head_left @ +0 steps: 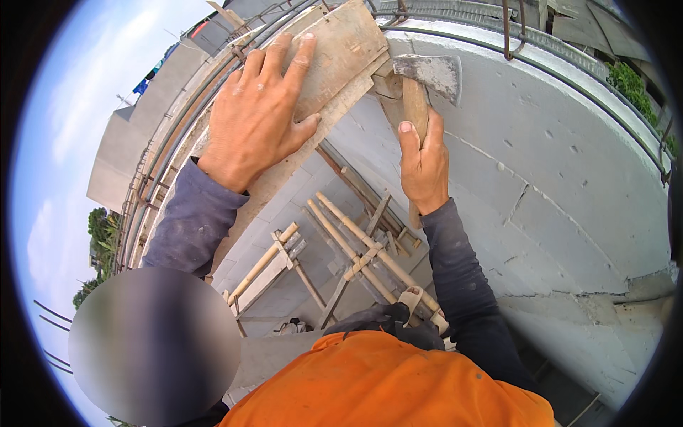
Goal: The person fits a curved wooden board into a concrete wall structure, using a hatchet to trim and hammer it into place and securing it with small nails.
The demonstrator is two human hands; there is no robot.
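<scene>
My left hand (252, 121) lies on a pale wooden board (345, 50) at the top of the block wall, its fingers spread along the board's face. My right hand (425, 167) is wrapped round the wooden handle of a hatchet (415, 103), just right of the board. The hatchet's worn grey head (430, 75) points up, its broad blade toward the right. Behind the handle, a piece of wood (386, 89) shows partly at the board's end. Whether the hatchet touches this wood, I cannot tell.
A grey block wall (562, 178) curves away on the right. Steel reinforcing bars (498, 46) run along the wall tops. Below are bamboo scaffold poles (356, 256) and wooden props. Sandalled feet (411, 297) show under my orange top (384, 384). A blurred round patch hides the lower left.
</scene>
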